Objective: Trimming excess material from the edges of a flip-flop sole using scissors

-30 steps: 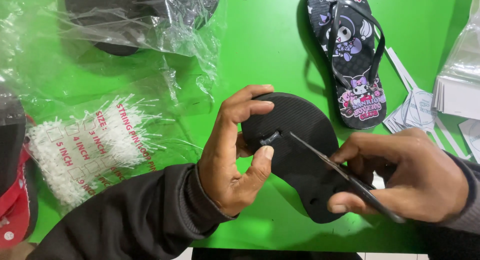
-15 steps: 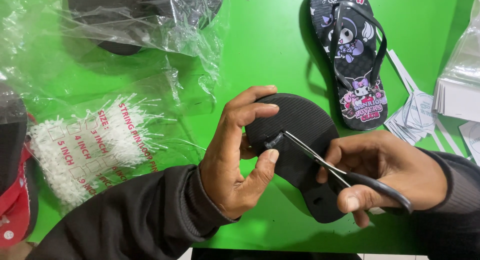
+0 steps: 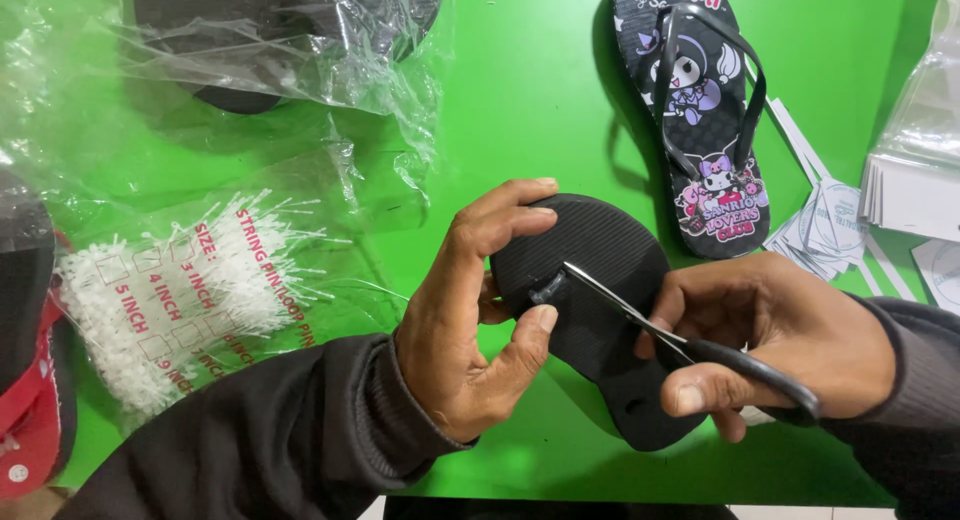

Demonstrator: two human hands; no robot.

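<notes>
Desk [image 3: 540,100]: green; open room only in the middle strip above the hands, bags and sandals crowding both sides.
Black sandal [image 3: 600,310]: sole up, held over the desk's near edge.
Left hand [image 3: 470,320]: fingers pinching the sandal's toe end.
Right hand [image 3: 790,340]: fingers closed through the scissors [image 3: 650,325] handles; blade tips at the sole plug, nearer than a second ago.
Hidden: sandal's strap side.

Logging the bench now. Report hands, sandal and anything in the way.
Left hand grips upturned black sandal at the toe. Right hand holds scissors, tips at the strap plug. Nothing between blades and plug.
</notes>
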